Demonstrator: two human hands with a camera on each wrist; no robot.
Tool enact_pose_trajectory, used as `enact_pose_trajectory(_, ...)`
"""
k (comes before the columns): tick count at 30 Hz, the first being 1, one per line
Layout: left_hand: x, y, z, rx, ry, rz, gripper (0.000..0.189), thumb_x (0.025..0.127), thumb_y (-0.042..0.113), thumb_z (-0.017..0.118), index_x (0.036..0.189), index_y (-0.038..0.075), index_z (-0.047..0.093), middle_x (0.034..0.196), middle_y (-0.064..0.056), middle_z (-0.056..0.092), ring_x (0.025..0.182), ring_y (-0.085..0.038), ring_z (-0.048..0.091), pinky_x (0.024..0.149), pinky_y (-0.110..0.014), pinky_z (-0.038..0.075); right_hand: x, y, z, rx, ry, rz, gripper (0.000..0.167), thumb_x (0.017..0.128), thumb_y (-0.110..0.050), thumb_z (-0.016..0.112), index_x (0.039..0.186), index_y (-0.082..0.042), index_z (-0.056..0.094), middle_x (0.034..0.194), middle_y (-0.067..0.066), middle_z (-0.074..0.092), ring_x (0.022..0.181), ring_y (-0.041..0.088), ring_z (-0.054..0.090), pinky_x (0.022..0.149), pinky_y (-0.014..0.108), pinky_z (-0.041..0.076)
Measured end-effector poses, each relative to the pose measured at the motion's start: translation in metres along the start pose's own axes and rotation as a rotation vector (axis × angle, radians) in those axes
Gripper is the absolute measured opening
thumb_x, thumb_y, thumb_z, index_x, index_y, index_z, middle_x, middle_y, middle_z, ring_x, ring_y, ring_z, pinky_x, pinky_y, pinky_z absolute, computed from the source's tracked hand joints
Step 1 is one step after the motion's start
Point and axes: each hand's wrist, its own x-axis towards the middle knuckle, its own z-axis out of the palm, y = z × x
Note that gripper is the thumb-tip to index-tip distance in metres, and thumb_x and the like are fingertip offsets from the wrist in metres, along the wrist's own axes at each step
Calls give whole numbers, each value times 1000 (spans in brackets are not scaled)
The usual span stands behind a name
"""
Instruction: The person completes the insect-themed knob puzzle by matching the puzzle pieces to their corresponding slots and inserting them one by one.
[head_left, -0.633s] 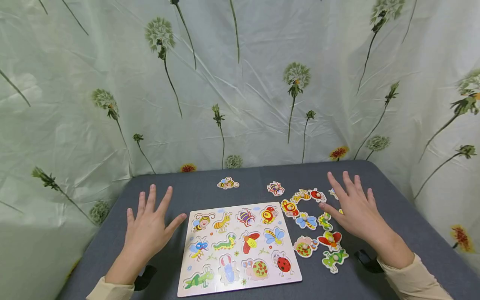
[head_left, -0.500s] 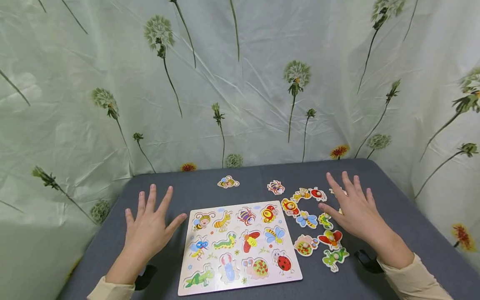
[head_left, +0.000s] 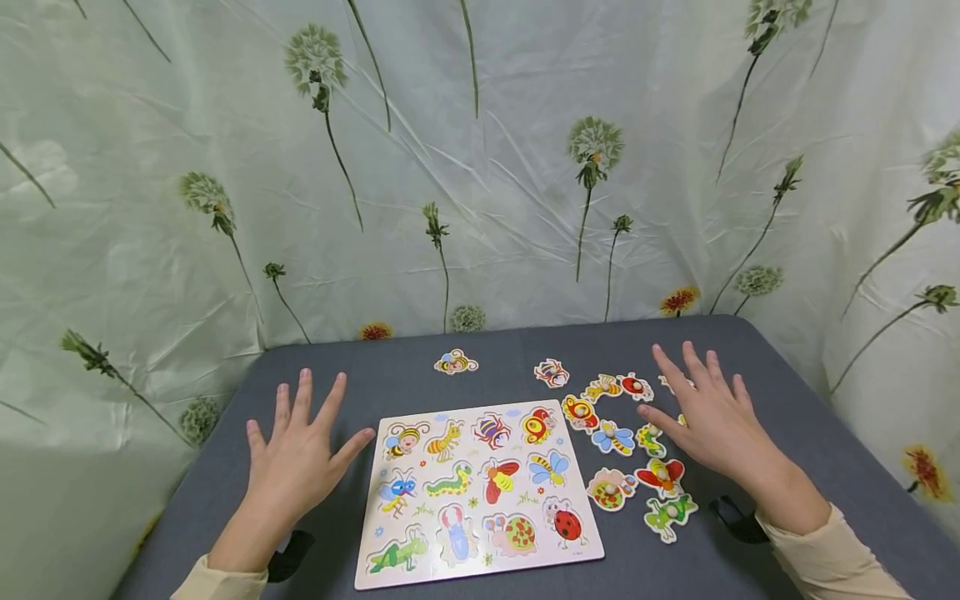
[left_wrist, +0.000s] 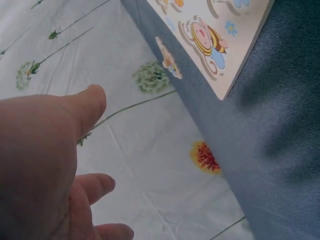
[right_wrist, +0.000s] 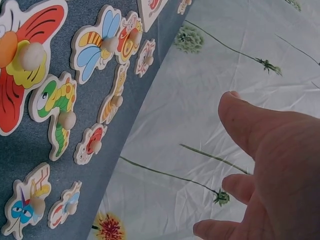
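Observation:
My left hand (head_left: 296,462) hovers with spread fingers at the left side of a wooden insect puzzle board (head_left: 420,508), holding nothing. On the other side, my right hand (head_left: 716,425) is likewise spread and free of any object, above the loose knobbed pieces. Nearest to it lie a green caterpillar piece (head_left: 651,442), a red-winged bug piece (head_left: 660,477) and a blue dragonfly piece (head_left: 612,438). In the right wrist view a blue mosquito piece (right_wrist: 22,212) shows its wooden knob; in the head view the right hand covers part of that group.
Beyond the board lie a bee piece (head_left: 455,362) and a spider piece (head_left: 552,373). A snail piece (head_left: 609,490) and a grasshopper piece (head_left: 670,517) sit to its right. The dark cloth-covered table (head_left: 337,367) ends at a dandelion-print curtain (head_left: 495,208).
The head view has shifted very slightly, with the curtain a little higher in it. Both hands keep their spread pose, and the board and pieces stay put.

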Motion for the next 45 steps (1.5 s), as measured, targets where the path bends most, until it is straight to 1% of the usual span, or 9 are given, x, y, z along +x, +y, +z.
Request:
enact_pose_trajectory(7,-2,-1,1,-6,1,8,101,97,79,55,175,29,12,180,-25,-3,163,-58,0,115,-92,2,4,-6,0,8,-15,-10,99,101,-55,71,174,-17,17,174,38,9,158,67,6,118,89,6)
enact_pose_trajectory(15,-5,-2,1,-21,-22,30,103,96,81,56,175,30,14,180,-25,-1,163,-59,3,116,-91,3,10,-17,-1,29,-32,-38,95,103,-52,69,174,-16,17,174,38,10,158,67,8,119,88,8)
enact_pose_trajectory(23,-12,-5,4,-29,-42,53,100,97,69,67,174,28,18,179,-27,4,162,-60,7,115,-91,8,17,-25,5,59,-56,-60,94,103,-57,65,174,-15,19,175,36,13,157,67,12,119,87,10)
enact_pose_trajectory(26,-14,-7,6,-35,-51,62,101,96,70,68,174,27,20,179,-28,5,161,-61,9,115,-92,9,21,-29,8,64,-57,-70,93,104,-56,65,174,-15,20,174,36,15,157,66,15,119,87,13)
enact_pose_trajectory(30,-18,-13,11,-43,-84,64,106,92,74,69,174,28,19,178,-29,9,160,-62,13,115,-91,12,29,-36,13,69,-66,-87,90,105,-51,66,173,-15,22,174,35,18,157,65,19,119,87,17)
enact_pose_trajectory(34,-21,-18,18,-51,-125,67,116,84,80,73,173,27,23,177,-29,15,159,-62,19,115,-90,18,36,-43,18,79,-74,-107,87,106,-49,65,173,-13,23,174,34,21,157,64,21,119,86,22)
enact_pose_trajectory(38,-25,-23,26,-81,-198,70,124,75,83,78,172,24,28,176,-31,18,158,-63,20,114,-91,19,45,-50,23,120,-98,-127,85,108,-48,63,173,-11,23,174,33,22,156,62,25,117,83,30)
enact_pose_trajectory(40,-26,-27,31,-99,-234,87,127,73,82,81,172,24,28,176,-31,20,157,-65,21,112,-92,20,50,-54,27,147,-117,-130,84,108,-47,62,173,-11,22,174,33,23,156,61,27,117,82,33)
enact_pose_trajectory(45,-30,-35,39,-169,-330,129,130,70,77,87,173,24,27,175,-31,20,156,-67,19,108,-94,21,65,-64,35,204,-155,-141,81,110,-43,61,172,-9,22,173,30,30,157,56,31,121,76,34)
